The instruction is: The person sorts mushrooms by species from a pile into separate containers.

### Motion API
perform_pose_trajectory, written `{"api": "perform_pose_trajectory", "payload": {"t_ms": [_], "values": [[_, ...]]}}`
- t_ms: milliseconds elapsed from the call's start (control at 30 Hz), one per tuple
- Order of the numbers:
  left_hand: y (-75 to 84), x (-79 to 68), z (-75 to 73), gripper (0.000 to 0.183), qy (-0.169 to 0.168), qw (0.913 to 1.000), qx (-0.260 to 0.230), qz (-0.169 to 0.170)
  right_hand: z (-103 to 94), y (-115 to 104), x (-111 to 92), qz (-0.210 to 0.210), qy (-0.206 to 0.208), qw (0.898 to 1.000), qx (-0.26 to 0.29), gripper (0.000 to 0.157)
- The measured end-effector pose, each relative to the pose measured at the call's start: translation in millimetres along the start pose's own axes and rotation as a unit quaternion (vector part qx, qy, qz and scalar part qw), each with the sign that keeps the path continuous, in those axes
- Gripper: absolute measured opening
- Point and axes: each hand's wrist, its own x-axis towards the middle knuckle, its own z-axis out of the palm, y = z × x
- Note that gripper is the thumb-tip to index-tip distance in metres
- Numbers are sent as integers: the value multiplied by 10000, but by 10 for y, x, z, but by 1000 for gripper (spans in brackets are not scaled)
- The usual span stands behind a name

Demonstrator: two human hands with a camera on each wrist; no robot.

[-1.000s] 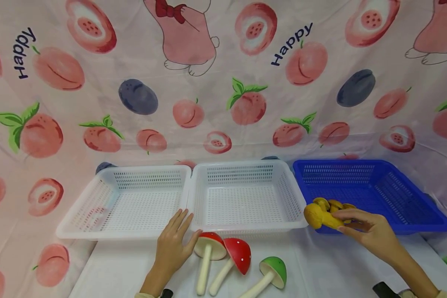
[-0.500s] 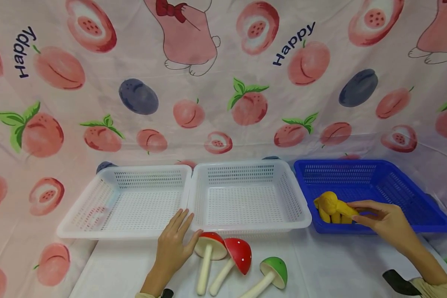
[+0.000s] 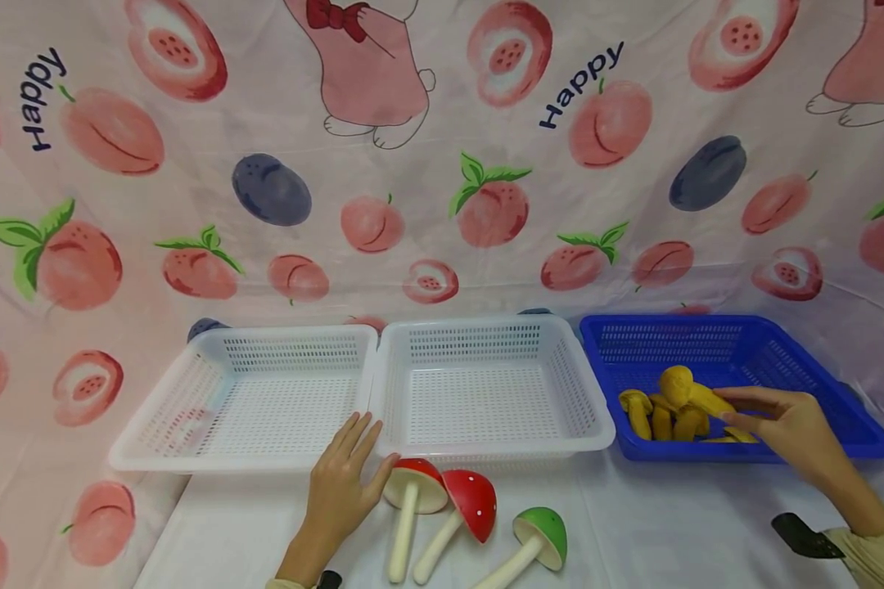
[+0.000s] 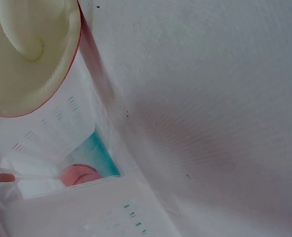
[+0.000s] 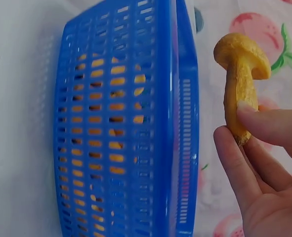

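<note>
My right hand (image 3: pixel 788 425) pinches a yellow mushroom (image 3: pixel 688 390) by its stem, over the front part of the blue basket (image 3: pixel 803 450). In the right wrist view the yellow mushroom (image 5: pixel 242 74) points cap up between thumb and fingers. Several yellow-brown mushrooms (image 3: pixel 661 419) lie inside the blue basket below it. My left hand (image 3: pixel 342 483) rests with fingers extended at the front edges of the two white baskets. Beside its thumb lies a red-capped mushroom (image 3: pixel 409 511); a second red mushroom with white dots (image 3: pixel 475 503) leans against it.
A green-capped mushroom (image 3: pixel 541 540) lies on the white tablecloth (image 3: pixel 619 532). The left white basket (image 3: pixel 155 462) and middle white basket (image 3: pixel 486 448) stand side by side, with the blue one at their right. A fruit-patterned cloth (image 3: pixel 427 188) hangs behind.
My right hand has carried the yellow mushroom rightward and up, from the blue basket's front left corner further over it. The left hand has stayed in place.
</note>
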Motion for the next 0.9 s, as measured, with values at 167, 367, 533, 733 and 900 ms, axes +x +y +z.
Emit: {"api": "perform_pose_trajectory", "payload": {"t_ms": [167,367,533,733,900], "values": [[-6,-5,3,51,-1,10000,-42,11,-35,106,40,406,108,9987,-271,41],[-2,4,2,51,84,9999,-45,49,-43,258,96,1094,43,9924,-556,53],[4,10,8,49,110,9999,-49,94,-49,380,114,1435,111,9870,-712,59],[15,7,-8,50,34,10000,-52,52,-25,485,107,1153,257,9868,-1104,45],[-1,5,-9,50,18,10000,-38,46,-4,520,105,721,340,9851,-1521,32]]}}
